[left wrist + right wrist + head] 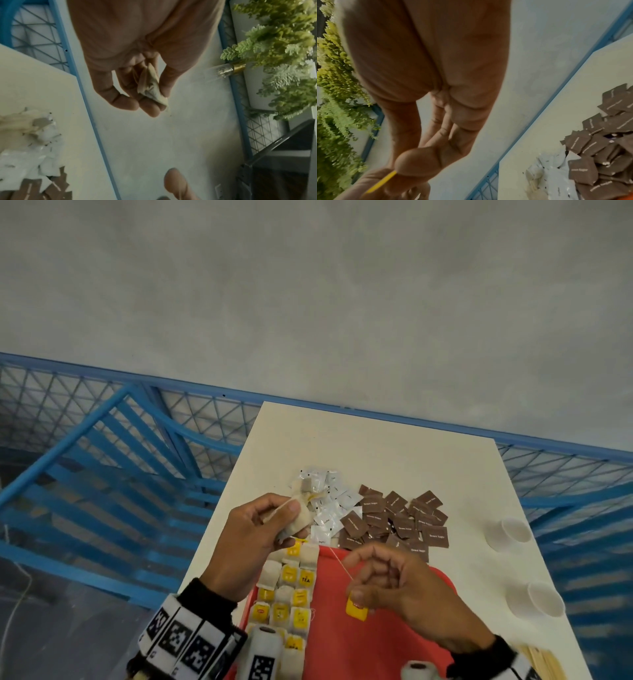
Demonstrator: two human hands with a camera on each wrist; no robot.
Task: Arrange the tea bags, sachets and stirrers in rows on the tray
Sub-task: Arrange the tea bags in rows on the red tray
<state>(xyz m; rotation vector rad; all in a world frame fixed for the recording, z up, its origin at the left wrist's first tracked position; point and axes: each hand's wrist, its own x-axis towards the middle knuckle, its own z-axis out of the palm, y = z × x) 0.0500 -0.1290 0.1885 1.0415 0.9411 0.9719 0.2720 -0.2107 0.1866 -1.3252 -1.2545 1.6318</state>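
Observation:
My left hand pinches a beige tea bag above the far left corner of the red tray; the same tea bag shows between thumb and fingers in the left wrist view. Its string runs down to a yellow tag, which my right hand pinches over the tray; the yellow tag shows edge-on in the right wrist view. Rows of tea bags with yellow tags fill the tray's left side. White sachets and brown sachets lie heaped beyond the tray.
The white table carries two white paper cups at the right. Wooden stirrers lie at the bottom right edge. Blue metal railing surrounds the table on the left and behind.

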